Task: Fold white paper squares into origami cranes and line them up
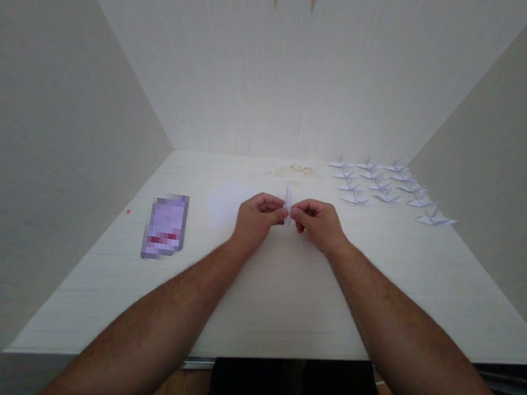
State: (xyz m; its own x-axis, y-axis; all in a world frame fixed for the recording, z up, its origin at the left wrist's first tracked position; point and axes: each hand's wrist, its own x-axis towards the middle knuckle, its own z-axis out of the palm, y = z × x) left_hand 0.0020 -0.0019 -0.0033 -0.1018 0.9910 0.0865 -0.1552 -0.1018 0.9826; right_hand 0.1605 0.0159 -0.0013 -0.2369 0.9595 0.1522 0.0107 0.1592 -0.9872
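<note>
Where our left hand [255, 215] and right hand [320, 223] pinch it, fingertips closed, the small white folded paper piece [288, 201] stands upright, right of the purple rectangular card [165, 226]: we judge it light, flimsy, best gripped at folded edges.

Soft, even, dim light; faint shadows, wide-angle stretching at edges, slightly blurry.

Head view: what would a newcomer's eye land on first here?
The left hand and right hand pinch a small folded white paper between them over the table. A flock of paper cranes stands at its far right. A blurred purple card lies flat to the left.
</note>
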